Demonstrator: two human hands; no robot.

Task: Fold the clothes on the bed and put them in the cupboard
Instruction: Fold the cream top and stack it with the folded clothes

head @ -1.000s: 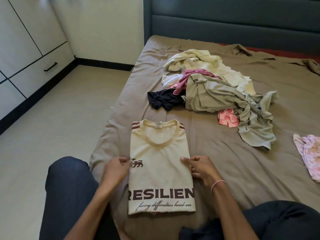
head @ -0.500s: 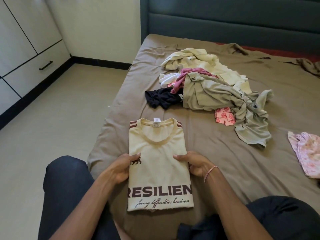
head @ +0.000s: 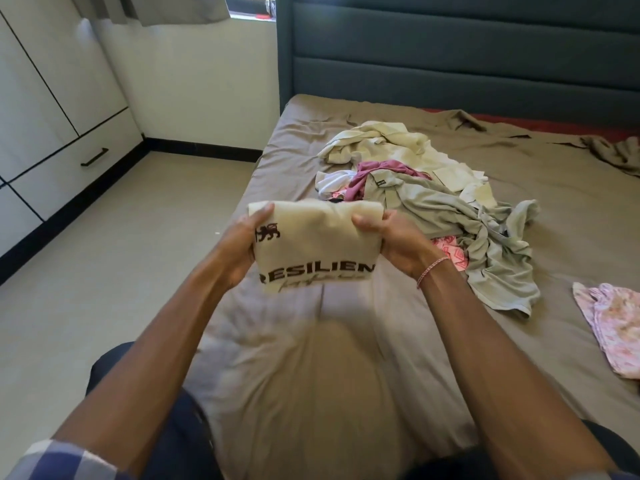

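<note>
Beige floor point(head: 121, 271), grey curtain point(head: 156, 8)

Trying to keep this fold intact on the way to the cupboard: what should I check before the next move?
1. Left hand grips the folded T-shirt at its left edge: ok.
2. Right hand grips its right edge: ok.
3. It is held clear of the bed: ok.
4. Lower hem tucked neatly: cannot tell, blurred.
5. Cupboard doors open: not ok, shut.
6. Other clothes folded: not ok, the pile lies loose.
</note>
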